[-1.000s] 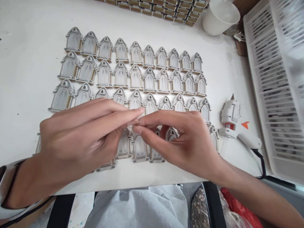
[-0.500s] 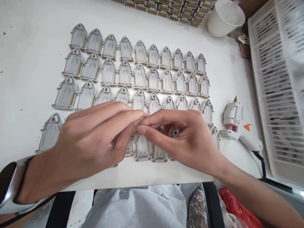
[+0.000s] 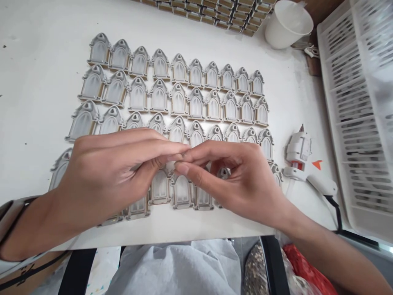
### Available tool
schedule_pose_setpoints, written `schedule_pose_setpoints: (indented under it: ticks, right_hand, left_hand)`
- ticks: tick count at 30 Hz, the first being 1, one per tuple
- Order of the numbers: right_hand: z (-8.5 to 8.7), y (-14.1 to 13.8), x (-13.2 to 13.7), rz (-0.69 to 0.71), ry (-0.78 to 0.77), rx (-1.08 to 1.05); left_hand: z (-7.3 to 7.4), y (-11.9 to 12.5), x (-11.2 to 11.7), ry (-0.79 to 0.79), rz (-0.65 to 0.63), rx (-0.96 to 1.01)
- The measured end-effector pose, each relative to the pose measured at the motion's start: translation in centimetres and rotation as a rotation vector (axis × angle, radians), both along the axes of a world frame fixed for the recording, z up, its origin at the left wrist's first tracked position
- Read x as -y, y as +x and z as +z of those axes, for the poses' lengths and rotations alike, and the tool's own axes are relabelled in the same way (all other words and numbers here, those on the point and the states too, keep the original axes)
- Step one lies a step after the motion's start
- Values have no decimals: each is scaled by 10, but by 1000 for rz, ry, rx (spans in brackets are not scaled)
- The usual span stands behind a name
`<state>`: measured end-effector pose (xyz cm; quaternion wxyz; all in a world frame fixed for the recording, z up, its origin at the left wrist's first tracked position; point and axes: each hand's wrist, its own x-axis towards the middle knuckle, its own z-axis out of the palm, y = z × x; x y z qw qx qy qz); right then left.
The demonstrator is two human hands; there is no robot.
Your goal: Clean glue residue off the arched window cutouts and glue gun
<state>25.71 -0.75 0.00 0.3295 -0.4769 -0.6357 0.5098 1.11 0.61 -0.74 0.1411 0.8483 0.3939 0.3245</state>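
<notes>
My left hand (image 3: 113,168) and my right hand (image 3: 236,176) meet fingertip to fingertip above the white table (image 3: 184,227). Both are closed in a pinch; whatever lies between the fingertips is too small or hidden to name. Beneath and beyond them stand rows of small grey arched frames, shaped like little windows with pointed tops, such as one frame (image 3: 178,100) in the second row and another frame (image 3: 181,192) just below my fingers. My hands cover part of the nearer rows. A watch band (image 3: 14,215) circles my left wrist.
At the right lies a white glue gun (image 3: 297,151) with a black cord, near an orange scrap (image 3: 317,164). A white plastic basket (image 3: 346,123) stands beyond it. A white cup (image 3: 288,24) and stacked brownish pieces (image 3: 208,14) are at the back.
My left hand has shifted slightly left and flattened, its thumb drawing back from the right fingertips. My right hand stays almost still. The view has moved a little.
</notes>
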Motion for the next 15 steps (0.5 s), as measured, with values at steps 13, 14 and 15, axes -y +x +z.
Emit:
schedule_pose_setpoints:
  ticks: [13, 14, 15]
  right_hand:
    - [-2, 1, 4, 68, 220, 130]
    - [-2, 1, 4, 69, 223, 130]
    - [-2, 1, 4, 67, 224, 131]
  left_hand:
    - [2, 0, 8, 46, 19, -86]
    - [2, 0, 9, 58, 13, -88]
    - [1, 0, 10, 73, 6, -89]
